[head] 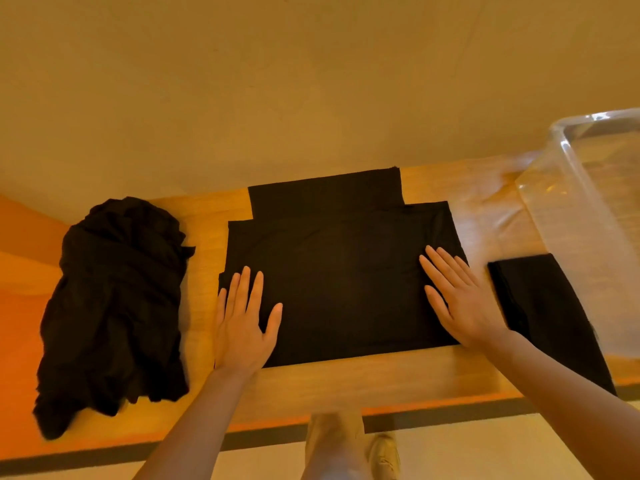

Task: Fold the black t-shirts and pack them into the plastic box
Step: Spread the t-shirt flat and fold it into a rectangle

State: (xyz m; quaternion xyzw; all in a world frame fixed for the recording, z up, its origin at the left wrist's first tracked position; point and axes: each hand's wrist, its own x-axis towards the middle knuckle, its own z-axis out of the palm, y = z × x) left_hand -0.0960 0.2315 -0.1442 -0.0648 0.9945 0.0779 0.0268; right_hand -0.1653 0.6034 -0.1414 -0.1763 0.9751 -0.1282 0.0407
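A black t-shirt (341, 271) lies flat in the middle of the worktop (346, 382), partly folded: a wide folded panel sits toward the near edge, and a narrower strip of the same cloth sticks out from under it toward the far edge. The left hand (242, 323) rests on the shirt's left border with fingers straight and spread, palm down. The right hand (460, 303) lies the same way on the right border, fingers straight and slightly apart, pressing the cloth flat. Neither hand pinches anything.

The step in hand looks like smoothing after a fold. The next move probably calls for taking hold of one border and bringing it across or up to make a compact packet, keeping the layers from sliding.

Toward the left end of the worktop sits a crumpled pile of black shirts (114, 306), not yet folded. At the right end stands the clear plastic box (588, 188), and a folded black shirt (543, 306) lies inside it against its near wall, so the packing has started but a good share seems left. Below the near edge a shoe (384, 452) shows on the floor.
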